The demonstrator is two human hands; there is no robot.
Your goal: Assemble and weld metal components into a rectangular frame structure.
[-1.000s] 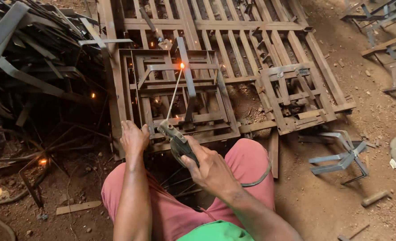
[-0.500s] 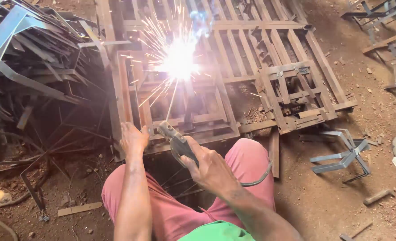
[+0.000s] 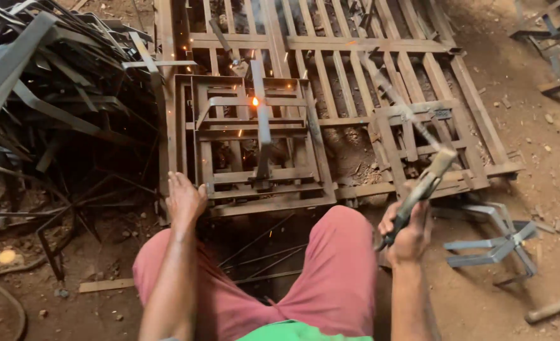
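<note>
Electrode holder (image 3: 418, 192) sits clenched in my right hand (image 3: 406, 235), lower right; left hand (image 3: 185, 199) rests flat on the metal frame (image 3: 254, 158).

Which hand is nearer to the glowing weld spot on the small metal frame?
Left. The left hand rests at the frame's near edge, below the glowing spot; the right hand holds the electrode holder off to the right.

Welding workshop: steel frames (image 3: 254, 145), dirt floor (image 3: 545, 164)

The person is wearing faded pinkish-red trousers and a bright green top, while both forearms, the left hand (image 3: 186, 199) and right hand (image 3: 406, 235) are going bare, ungloved.
</note>
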